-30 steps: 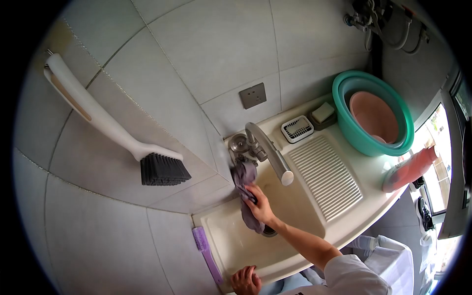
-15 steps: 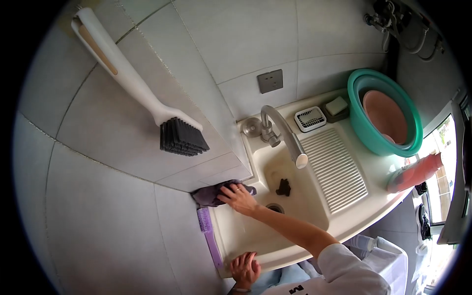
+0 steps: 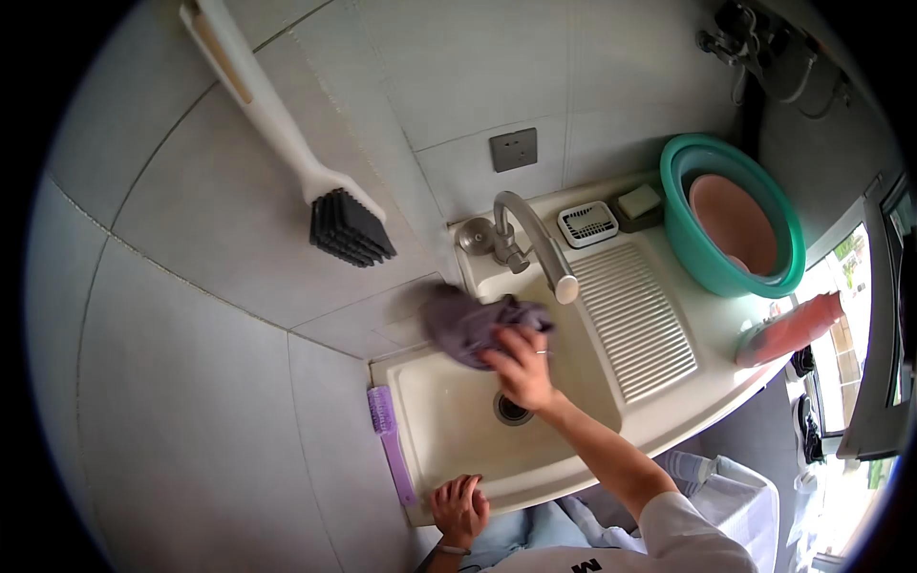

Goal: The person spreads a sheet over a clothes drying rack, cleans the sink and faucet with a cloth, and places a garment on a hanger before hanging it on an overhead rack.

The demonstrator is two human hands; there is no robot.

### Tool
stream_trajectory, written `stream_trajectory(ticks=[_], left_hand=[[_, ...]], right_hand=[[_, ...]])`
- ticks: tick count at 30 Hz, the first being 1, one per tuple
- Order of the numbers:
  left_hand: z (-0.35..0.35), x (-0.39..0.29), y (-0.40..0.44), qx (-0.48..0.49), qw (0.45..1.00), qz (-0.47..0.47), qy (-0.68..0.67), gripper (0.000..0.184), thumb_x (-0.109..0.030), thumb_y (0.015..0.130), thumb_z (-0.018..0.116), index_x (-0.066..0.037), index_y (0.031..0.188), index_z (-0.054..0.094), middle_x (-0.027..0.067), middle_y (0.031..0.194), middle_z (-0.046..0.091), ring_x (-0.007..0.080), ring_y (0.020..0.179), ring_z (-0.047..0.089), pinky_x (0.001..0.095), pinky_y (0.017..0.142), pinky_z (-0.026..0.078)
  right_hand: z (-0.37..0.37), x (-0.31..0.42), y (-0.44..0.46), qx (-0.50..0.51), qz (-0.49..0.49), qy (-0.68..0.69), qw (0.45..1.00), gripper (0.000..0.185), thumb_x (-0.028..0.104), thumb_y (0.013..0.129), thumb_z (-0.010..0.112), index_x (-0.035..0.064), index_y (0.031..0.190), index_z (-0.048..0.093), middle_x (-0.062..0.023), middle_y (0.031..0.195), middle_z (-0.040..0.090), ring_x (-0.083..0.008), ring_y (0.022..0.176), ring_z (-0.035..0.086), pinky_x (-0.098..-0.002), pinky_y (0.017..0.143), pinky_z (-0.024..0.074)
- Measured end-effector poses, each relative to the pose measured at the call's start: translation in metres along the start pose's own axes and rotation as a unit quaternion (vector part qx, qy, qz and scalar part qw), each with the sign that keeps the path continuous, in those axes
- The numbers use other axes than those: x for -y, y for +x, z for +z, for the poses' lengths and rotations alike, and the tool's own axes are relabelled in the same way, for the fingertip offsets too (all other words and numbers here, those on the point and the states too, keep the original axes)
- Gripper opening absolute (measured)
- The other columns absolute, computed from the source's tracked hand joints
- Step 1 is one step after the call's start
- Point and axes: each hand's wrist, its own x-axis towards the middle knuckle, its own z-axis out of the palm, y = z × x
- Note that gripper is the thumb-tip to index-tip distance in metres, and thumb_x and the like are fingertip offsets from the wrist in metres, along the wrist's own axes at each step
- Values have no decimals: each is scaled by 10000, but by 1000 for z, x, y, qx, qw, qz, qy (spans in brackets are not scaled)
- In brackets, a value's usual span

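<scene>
A dark purple-grey cloth [image 3: 463,325] hangs bunched in my right hand [image 3: 523,371], over the back of the cream sink basin [image 3: 449,435]. The fingers are closed on its lower right side, and motion blurs the cloth's left end. Just below the hand shows the round drain [image 3: 514,409]. My left hand [image 3: 460,509] rests on the front rim at the lower left, fingers laid over the edge and holding nothing. Beside it, along the left rim, lies a purple brush [image 3: 390,444]. The curved metal faucet [image 3: 540,244] stands behind the cloth.
A large white brush with black bristles [image 3: 349,229] hangs before the tiled wall. Right of the basin is a ribbed washboard [image 3: 635,320]. Behind it sit a white soap dish [image 3: 588,224] and a soap bar [image 3: 639,201]. Farther right are a green basin [image 3: 788,277] and a pink bottle [image 3: 793,331].
My right hand has lifted the cloth off the sink's left back corner and carried it right, over the basin. A small dark piece in the basin is out of sight now. My left hand stays on the rim.
</scene>
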Motion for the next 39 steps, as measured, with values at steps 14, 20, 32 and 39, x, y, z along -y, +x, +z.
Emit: stream_trajectory(ticks=[14, 20, 32, 39], left_hand=[[8, -19, 57, 30, 979, -36, -200, 284, -198, 808, 657, -142, 1083, 617, 77, 1067, 613, 289, 1004, 545, 434, 884, 398], [126, -46, 189, 133, 921, -38, -364, 385, -104, 837, 638, -87, 1214, 561, 183, 1180, 535, 362, 982, 552, 452, 869, 462], [161, -68, 248, 37, 937, 45, -344, 458, 46, 800, 623, -77, 1215, 474, 201, 1236, 426, 428, 1121, 453, 480, 892, 437], [84, -79, 355, -287, 917, -8, -278, 544, 47, 849, 553, 58, 1333, 304, 299, 1376, 281, 470, 1278, 321, 514, 1050, 297]], right_hand=[[-105, 3, 6, -27, 266, -20, 963, 323, -59, 543, 591, 85, 820, 675, -88, 1034, 632, -313, 970, 579, -388, 842, 475], [-207, 1, -100, -54, 416, -242, 875, 326, -69, 571, 582, 65, 854, 670, -119, 1049, 605, -345, 1024, 547, -421, 900, 442], [-202, 5, -155, 1, 413, -346, 843, 456, -31, 548, 585, 116, 972, 667, -123, 1180, 549, -364, 1119, 482, -471, 994, 366], [-203, 8, -159, -9, 399, -340, 851, 456, -35, 539, 575, 113, 960, 671, -123, 1181, 558, -366, 1119, 488, -462, 979, 382]])
